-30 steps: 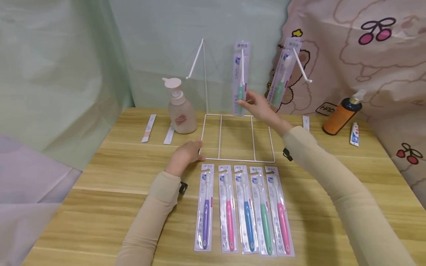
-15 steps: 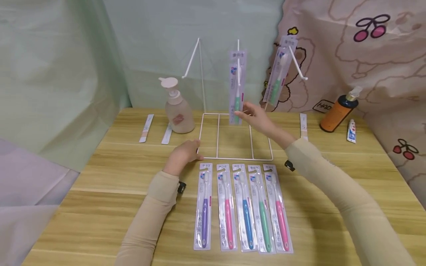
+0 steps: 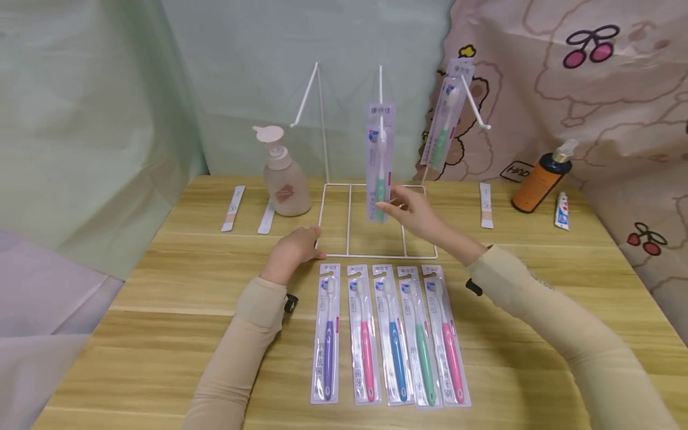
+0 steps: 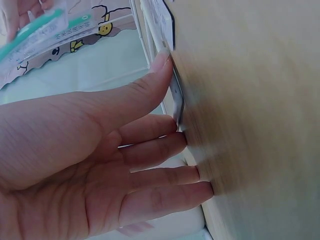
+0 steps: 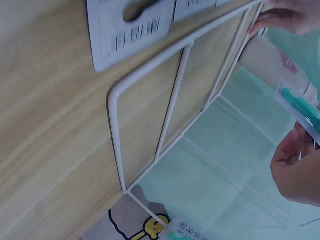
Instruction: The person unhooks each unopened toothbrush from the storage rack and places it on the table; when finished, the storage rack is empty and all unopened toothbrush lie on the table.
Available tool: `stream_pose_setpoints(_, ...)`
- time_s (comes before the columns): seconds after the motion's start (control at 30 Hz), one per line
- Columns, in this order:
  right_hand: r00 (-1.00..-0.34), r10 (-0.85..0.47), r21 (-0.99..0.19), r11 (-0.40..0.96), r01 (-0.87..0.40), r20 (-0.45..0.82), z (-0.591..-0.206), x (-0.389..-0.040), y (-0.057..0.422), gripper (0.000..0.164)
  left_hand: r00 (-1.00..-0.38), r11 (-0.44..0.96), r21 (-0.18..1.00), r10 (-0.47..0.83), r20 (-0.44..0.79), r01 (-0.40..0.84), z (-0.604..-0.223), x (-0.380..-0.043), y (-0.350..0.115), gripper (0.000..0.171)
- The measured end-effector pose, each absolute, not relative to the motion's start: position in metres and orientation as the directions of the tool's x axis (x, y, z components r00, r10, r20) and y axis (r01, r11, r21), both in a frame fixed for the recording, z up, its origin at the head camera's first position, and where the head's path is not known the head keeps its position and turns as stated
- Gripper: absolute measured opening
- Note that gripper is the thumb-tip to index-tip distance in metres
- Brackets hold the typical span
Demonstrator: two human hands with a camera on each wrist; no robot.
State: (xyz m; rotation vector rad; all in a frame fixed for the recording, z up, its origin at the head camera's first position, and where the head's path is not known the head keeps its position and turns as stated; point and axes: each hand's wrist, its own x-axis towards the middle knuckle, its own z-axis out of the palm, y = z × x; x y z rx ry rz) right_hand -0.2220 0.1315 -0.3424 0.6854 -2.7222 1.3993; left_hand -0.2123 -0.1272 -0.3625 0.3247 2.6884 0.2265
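Observation:
In the head view, my right hand (image 3: 416,212) pinches the lower end of a packaged green toothbrush (image 3: 380,164). That package stands upright at the middle hook of a white wire rack (image 3: 376,257), the hook's end showing in front of its header. My left hand (image 3: 294,248) holds the rack's front left corner; in the left wrist view, the thumb (image 4: 161,60) touches the wire and the fingertips meet the tabletop. Packaged green toothbrushes (image 3: 446,119) hang on the right hook. The left hook (image 3: 304,95) carries nothing. Several packaged toothbrushes (image 3: 395,340) lie in a row before the rack.
A pump bottle (image 3: 286,185) stands left of the rack, near paper sachets (image 3: 233,208). To the right are another sachet (image 3: 486,206), an orange spray bottle (image 3: 540,182) and a small toothpaste tube (image 3: 562,211). Cloth hangs behind the wooden table (image 3: 177,286).
My right hand has moved down and toward me, bringing the green toothbrush package from the back of the middle hook to near its front end. My left hand stays on the rack corner.

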Motion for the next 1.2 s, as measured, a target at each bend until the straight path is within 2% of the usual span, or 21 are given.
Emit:
stream_pose_setpoints(0.27, -0.897, -0.389, -0.782, 0.485, -0.391, 0.208, -0.345, -0.200, 0.132, 0.030, -0.884, 0.961, 0.200, 0.256, -0.392, 0.190, -0.364, -0.212, -0.127, 0.072)
stream_pose_setpoints(0.53, -0.860, -0.440, -0.785, 0.423, -0.452, 0.259, -0.349, -0.181, 0.131, 0.029, -0.887, 0.957, 0.213, 0.268, -0.376, 0.198, -0.364, -0.212, -0.128, 0.069)
stream_pose_setpoints(0.83, -0.851, -0.481, -0.876, 0.292, -0.383, 0.212, -0.337, -0.146, 0.128, 0.026, -0.881, 0.957, 0.214, 0.269, -0.390, 0.197, -0.364, -0.212, -0.128, 0.073)
stream_pose_setpoints(1.0, -0.855, -0.484, -0.883, 0.300, -0.360, 0.184, -0.326, -0.134, 0.130, 0.023, -0.880, 0.957, 0.202, 0.273, -0.389, 0.208, -0.364, -0.212, -0.128, 0.073)
stream_pose_setpoints(1.2, -0.870, -0.462, -0.878, 0.330, -0.348, 0.171, -0.317, -0.127, 0.134, 0.026, -0.882, 0.958, 0.206, 0.267, -0.388, 0.200, -0.363, -0.211, -0.128, 0.069)
